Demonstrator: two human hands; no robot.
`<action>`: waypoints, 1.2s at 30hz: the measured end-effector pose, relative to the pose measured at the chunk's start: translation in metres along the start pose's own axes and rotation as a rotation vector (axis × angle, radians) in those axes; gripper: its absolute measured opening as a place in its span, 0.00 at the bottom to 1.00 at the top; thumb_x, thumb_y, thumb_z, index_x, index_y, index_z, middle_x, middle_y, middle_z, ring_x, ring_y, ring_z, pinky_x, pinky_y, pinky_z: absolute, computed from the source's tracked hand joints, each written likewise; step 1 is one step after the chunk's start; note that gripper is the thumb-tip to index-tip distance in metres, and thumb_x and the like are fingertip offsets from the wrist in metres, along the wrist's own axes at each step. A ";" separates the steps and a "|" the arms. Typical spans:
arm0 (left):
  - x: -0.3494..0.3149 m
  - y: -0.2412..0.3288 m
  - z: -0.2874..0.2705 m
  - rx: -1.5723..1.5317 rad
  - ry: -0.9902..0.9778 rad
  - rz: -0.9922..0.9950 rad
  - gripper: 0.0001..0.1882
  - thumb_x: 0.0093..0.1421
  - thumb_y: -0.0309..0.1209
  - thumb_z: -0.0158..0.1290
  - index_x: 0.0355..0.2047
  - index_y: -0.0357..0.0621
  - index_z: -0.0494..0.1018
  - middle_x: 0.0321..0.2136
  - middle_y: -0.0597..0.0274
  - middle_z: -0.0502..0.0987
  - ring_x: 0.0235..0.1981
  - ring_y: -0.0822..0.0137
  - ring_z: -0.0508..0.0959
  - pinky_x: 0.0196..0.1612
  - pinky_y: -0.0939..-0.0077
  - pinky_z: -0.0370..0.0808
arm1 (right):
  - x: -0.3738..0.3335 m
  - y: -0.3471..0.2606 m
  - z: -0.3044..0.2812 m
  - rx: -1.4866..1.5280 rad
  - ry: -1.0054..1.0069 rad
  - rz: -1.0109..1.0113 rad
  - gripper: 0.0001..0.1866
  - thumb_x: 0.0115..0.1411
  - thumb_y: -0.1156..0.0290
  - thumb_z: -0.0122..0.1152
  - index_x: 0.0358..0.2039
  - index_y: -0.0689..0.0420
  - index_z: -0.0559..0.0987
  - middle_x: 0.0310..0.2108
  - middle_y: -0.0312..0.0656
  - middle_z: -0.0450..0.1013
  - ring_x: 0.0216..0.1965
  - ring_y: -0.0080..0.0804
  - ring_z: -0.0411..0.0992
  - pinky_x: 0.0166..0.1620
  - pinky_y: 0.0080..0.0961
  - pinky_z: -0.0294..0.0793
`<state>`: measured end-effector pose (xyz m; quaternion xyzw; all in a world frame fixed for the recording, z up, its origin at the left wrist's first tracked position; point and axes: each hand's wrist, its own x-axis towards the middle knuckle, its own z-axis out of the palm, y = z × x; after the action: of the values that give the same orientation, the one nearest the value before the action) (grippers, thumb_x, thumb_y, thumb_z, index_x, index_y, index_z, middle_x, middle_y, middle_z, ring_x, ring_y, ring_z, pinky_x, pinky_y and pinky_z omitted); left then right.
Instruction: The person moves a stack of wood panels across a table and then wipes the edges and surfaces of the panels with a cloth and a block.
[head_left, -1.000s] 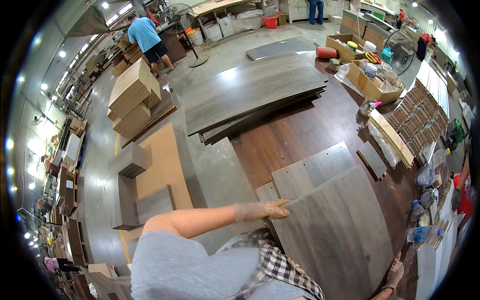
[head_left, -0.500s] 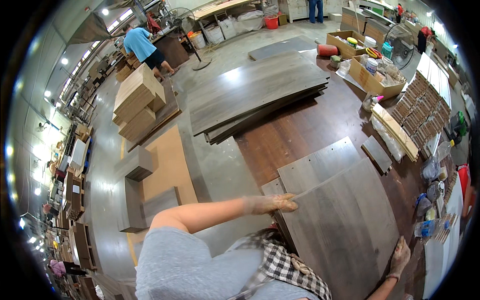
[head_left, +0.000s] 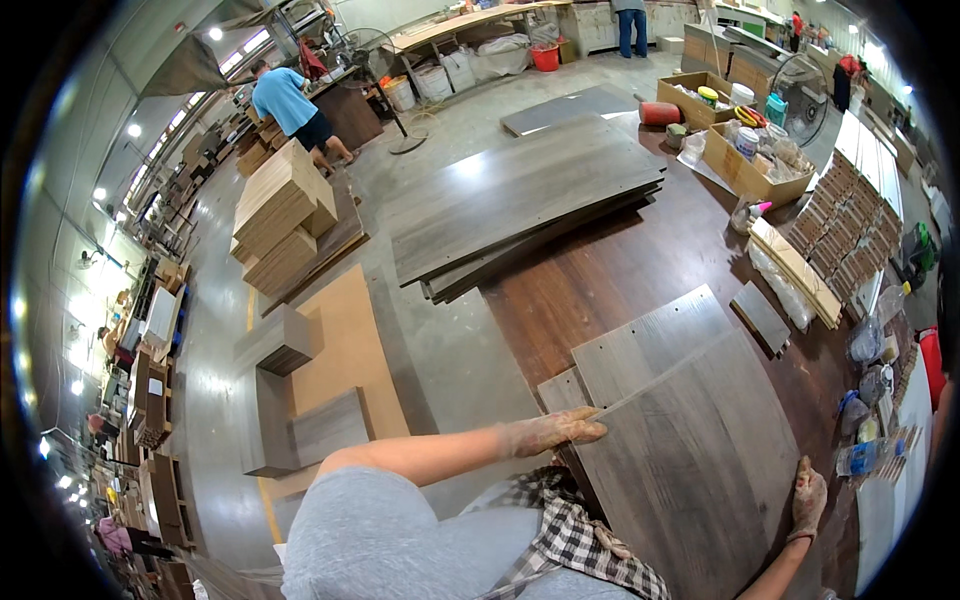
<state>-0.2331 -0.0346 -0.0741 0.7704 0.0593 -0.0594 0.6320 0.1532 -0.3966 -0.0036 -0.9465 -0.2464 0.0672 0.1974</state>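
Observation:
A large grey wood-grain panel [head_left: 690,450] lies over similar panels on the brown table, with part of a lower panel [head_left: 655,340] showing beyond its far edge. My left hand [head_left: 556,432], in a thin stained glove, pinches the panel's far left corner. On the opposite side, my right hand [head_left: 808,498] grips the right edge, thumb on top and the other fingers partly hidden. A short grey board [head_left: 760,318] lies apart on the table, past the panel's far right corner.
Stacked grey panels [head_left: 530,200] overhang the far side of the brown table [head_left: 560,300]. Cardboard boxes [head_left: 755,175] of bottles and supplies stand far right, above bundled brown strips [head_left: 850,225]. Left, a grey U-shaped piece [head_left: 268,410] rests on cardboard. A person in blue [head_left: 285,100] works beyond.
The view has shifted slightly. Both hands keep hold of the panel's edges, and my right hand sits a little farther forward along its side. The panel has barely moved.

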 end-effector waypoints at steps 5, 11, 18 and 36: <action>0.011 -0.051 -0.012 0.192 -0.153 0.313 0.30 0.70 0.48 0.33 0.67 0.45 0.53 0.66 0.44 0.52 0.69 0.51 0.49 0.69 0.64 0.48 | 0.003 0.001 0.005 -0.021 -0.032 0.014 0.35 0.65 0.41 0.43 0.16 0.62 0.68 0.13 0.47 0.58 0.18 0.40 0.57 0.26 0.39 0.59; 0.026 0.007 -0.027 0.000 -0.134 -0.329 0.37 0.67 0.50 0.44 0.66 0.37 0.51 0.67 0.53 0.54 0.67 0.63 0.54 0.68 0.67 0.50 | -0.002 -0.022 0.002 -0.221 0.031 -0.069 0.32 0.65 0.44 0.39 0.25 0.58 0.80 0.26 0.57 0.74 0.33 0.56 0.74 0.37 0.47 0.69; 0.032 0.033 -0.017 -0.316 -0.027 -0.282 0.39 0.65 0.53 0.45 0.65 0.35 0.54 0.65 0.54 0.58 0.66 0.63 0.55 0.67 0.71 0.50 | -0.009 -0.035 -0.010 -0.191 0.014 0.037 0.31 0.64 0.43 0.42 0.26 0.56 0.82 0.25 0.55 0.75 0.34 0.55 0.75 0.40 0.45 0.71; 0.043 -0.067 -0.013 -0.267 -0.148 0.037 0.25 0.68 0.36 0.40 0.64 0.43 0.59 0.66 0.54 0.56 0.67 0.58 0.54 0.68 0.63 0.50 | -0.098 0.143 -0.060 -0.358 0.299 0.338 0.34 0.66 0.47 0.41 0.18 0.64 0.77 0.18 0.57 0.71 0.23 0.55 0.72 0.29 0.46 0.66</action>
<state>-0.2021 -0.0082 -0.1438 0.6740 0.0059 -0.0958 0.7324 0.1442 -0.5804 -0.0041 -0.9933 -0.0613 -0.0858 0.0473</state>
